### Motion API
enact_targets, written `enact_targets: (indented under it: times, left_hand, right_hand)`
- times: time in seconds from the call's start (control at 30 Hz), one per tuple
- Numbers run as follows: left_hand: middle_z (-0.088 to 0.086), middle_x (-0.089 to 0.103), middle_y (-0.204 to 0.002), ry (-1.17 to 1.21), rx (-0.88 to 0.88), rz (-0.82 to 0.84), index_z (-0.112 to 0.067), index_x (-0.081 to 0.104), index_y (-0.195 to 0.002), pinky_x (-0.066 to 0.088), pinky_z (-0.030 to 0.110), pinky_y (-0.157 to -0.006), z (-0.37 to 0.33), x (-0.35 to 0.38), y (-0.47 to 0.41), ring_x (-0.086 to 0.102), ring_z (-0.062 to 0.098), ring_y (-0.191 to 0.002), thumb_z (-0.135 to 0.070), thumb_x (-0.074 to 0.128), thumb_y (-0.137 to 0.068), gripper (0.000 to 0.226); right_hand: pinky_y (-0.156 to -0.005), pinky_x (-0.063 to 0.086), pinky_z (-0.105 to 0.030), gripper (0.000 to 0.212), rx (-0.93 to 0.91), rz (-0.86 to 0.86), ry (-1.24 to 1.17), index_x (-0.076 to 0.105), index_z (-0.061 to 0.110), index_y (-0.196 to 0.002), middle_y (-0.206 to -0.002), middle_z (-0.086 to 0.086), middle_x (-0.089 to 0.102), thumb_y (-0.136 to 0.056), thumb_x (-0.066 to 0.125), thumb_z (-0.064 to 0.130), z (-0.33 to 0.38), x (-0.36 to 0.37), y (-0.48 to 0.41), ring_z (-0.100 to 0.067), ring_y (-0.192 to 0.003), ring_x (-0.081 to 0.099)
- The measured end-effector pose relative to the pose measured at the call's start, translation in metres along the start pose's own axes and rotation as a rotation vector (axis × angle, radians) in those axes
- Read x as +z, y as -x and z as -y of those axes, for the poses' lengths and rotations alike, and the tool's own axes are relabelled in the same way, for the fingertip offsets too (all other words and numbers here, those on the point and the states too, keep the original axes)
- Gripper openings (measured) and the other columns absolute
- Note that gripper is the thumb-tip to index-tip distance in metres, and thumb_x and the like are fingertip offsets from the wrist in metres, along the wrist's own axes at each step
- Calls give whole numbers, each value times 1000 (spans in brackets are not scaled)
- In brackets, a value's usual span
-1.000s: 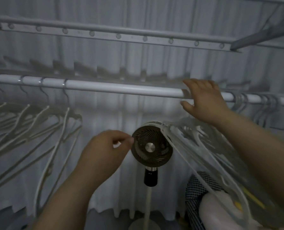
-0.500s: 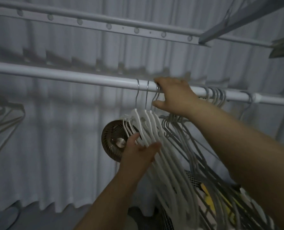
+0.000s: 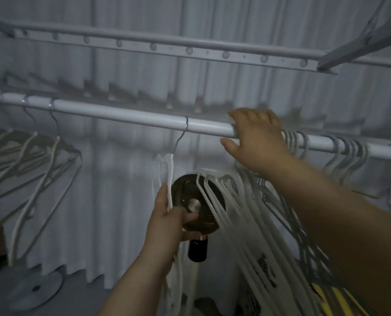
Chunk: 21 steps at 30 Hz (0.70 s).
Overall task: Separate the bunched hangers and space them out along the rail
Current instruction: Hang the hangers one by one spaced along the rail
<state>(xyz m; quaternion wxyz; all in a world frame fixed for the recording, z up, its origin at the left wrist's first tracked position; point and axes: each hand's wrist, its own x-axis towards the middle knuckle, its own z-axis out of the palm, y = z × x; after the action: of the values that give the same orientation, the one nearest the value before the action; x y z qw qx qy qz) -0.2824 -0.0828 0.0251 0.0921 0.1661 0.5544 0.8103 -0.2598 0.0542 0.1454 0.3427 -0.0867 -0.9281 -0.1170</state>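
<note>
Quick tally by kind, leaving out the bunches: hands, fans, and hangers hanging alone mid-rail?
Hands: 2, left hand and right hand.
Fans: 1, the fan behind the hangers.
Lone hangers: 1, white hanger on the rail.
Total: 4.

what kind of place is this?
Probably a home laundry or drying corner: a rail hung with bare hangers, a studded rack bar overhead, and a curtain behind a small fan.
</note>
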Motion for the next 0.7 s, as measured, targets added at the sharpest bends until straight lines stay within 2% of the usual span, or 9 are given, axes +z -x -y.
enact_targets:
  times: [0.07, 0.1, 0.17, 0.2, 0.4, 0.57, 0.63, 0.7]
  left_hand:
    - [-14, 50, -94, -33, -37, -10, -27, 21, -144, 54, 24, -45, -7, -20, -6, 60, 11, -75, -3, 30, -96, 55]
    - [-9, 53, -108, -44, -56, -16, -27, 22, -144, 54, 25, -46, -11, -30, -9, 61, 11, -75, -5, 31, -96, 53]
    - [4, 45, -134, -56, -90, -37, -28, 26, -142, 55, 26, -46, -19, -50, -15, 62, 14, -78, -7, 32, -97, 51]
    - [7, 41, -138, -66, -101, -40, -28, 27, -142, 55, 25, -47, -22, -61, -18, 62, 15, -79, -7, 33, -97, 50]
    - [7, 41, -134, -113, -87, -76, -25, 31, -141, 54, 24, -48, -41, -113, -33, 61, 15, -79, -3, 33, -94, 51]
    - [11, 34, -145, -145, -27, -113, -20, 35, -139, 54, 28, -69, -48, -145, -40, 58, 14, -90, 2, 33, -92, 52]
    - [13, 34, -145, -143, -15, -114, -17, 36, -139, 52, 28, -73, -52, -153, -41, 58, 17, -95, 3, 34, -92, 51]
    - [9, 35, -145, -140, -11, -119, -13, 36, -139, 52, 29, -75, -54, -160, -43, 59, 16, -92, 5, 33, -92, 50]
  right_hand:
    - [-116, 7, -41, 54, -39, 6, -17, 33, 16, -138, -142, -4, 38, -90, 48, 36, 17, 3, -8, -24, -133, 28]
    - [-116, 6, -41, 54, -56, 14, -25, 33, 17, -138, -142, -4, 38, -90, 48, 36, 26, 5, -12, -23, -133, 28]
    - [-115, 4, -39, 52, -84, 33, -47, 33, 17, -138, -142, -3, 39, -91, 47, 34, 44, 9, -20, -22, -133, 28]
    - [-115, 5, -38, 51, -95, 40, -56, 33, 18, -138, -141, -3, 40, -91, 46, 34, 53, 11, -24, -22, -132, 30]
    - [-109, 21, -38, 49, -97, 42, -57, 35, 16, -136, -135, -6, 47, -91, 45, 34, 96, 22, -43, -26, -122, 42]
    - [-99, 28, -35, 45, -96, 33, -63, 38, 15, -133, -130, -7, 50, -92, 45, 32, 123, 25, -55, -28, -116, 46]
    - [-99, 28, -36, 45, -81, 21, -54, 39, 15, -133, -129, -7, 51, -92, 45, 32, 131, 28, -57, -27, -115, 46]
    - [-100, 27, -35, 46, -64, 11, -61, 38, 15, -134, -128, -6, 52, -91, 45, 33, 136, 30, -58, -27, -115, 46]
